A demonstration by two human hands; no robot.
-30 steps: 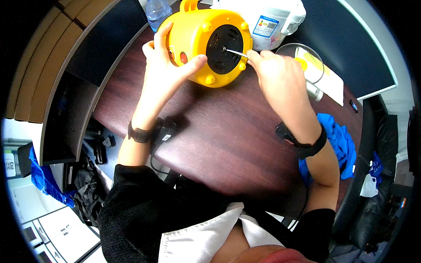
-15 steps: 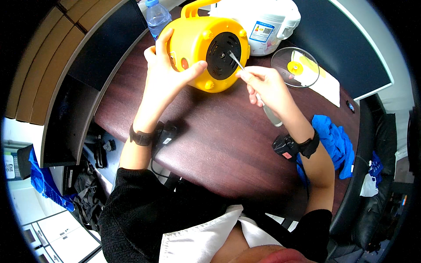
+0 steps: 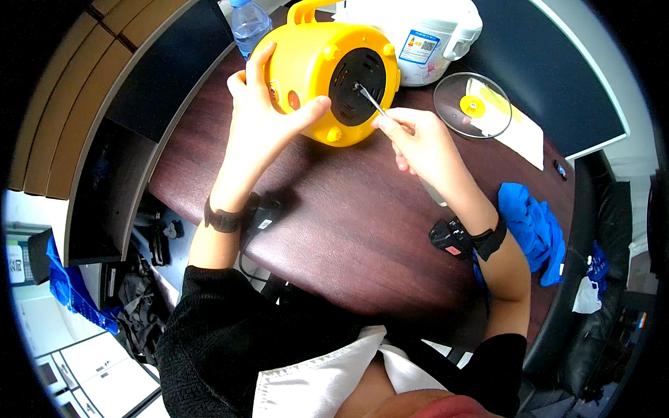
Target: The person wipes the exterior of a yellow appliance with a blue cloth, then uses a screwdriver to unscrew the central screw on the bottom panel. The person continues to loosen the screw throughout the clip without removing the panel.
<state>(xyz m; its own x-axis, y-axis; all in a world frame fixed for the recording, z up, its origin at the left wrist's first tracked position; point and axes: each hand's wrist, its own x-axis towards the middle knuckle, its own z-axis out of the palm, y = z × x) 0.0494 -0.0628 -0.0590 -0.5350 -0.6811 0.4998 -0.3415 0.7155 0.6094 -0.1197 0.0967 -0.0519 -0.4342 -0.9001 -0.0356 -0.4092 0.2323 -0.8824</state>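
Observation:
A yellow electric cooker [image 3: 296,52] lies tipped on its side at the table's far edge, with its round black base plate [image 3: 355,66] and small yellow feet turned towards me. My left hand [image 3: 265,115] grips the cooker's left side, thumb near the base and fingers over the body. In my right hand [image 3: 425,146] is a screwdriver [image 3: 373,102] with a pale handle, held between thumb and fingers. Its tip meets the middle of the black plate, at or beside a screw there. Most of the handle is hidden by my hand.
Behind the cooker stand a water bottle [image 3: 249,29] and a white rice cooker [image 3: 453,31]. A glass lid [image 3: 473,106] with a yellow knob rests over a paper sheet [image 3: 526,139] on the right. A blue cloth [image 3: 533,230] lies by my right forearm. Dark partitions [image 3: 557,76] border the table.
The screwdriver tip has shifted slightly left and down to the plate's centre. My right hand has turned a little, covering more of the handle. My left hand keeps its hold.

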